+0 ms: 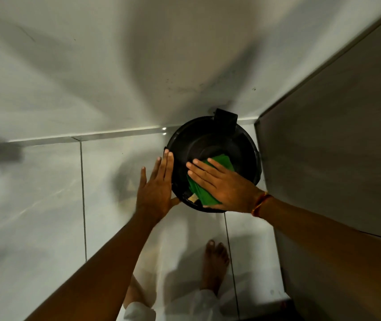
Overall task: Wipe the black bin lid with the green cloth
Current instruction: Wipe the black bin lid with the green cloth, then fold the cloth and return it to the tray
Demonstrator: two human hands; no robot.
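Green folded cloth (200,192) lies flat on the near half of the round black plastic bin lid (198,142). The bin sits on the pale tiled floor (46,205), in the far corner between the white wall (92,66) and the grey cabinet panel (335,135) on the right.

Right hand (224,184): fingers straight and spread, palm down on the cloth, pressing it onto the lid, no pinch. Left hand (156,188): fingers straight and together, laid against the lid's left edge, gripping nothing. It looks like a brace.

Step, as I read it: wiping is under way on the near side.

Next: slide the cloth across to the far half and round the black hinge tab (225,120), keeping the palm flat so the cloth doesn't bunch up. The left hand should keep bracing so the bin doesn't skid.

Pale patch (193,198) on the near-left rim: can't tell whether it's a label or dirt, so give it a pass.
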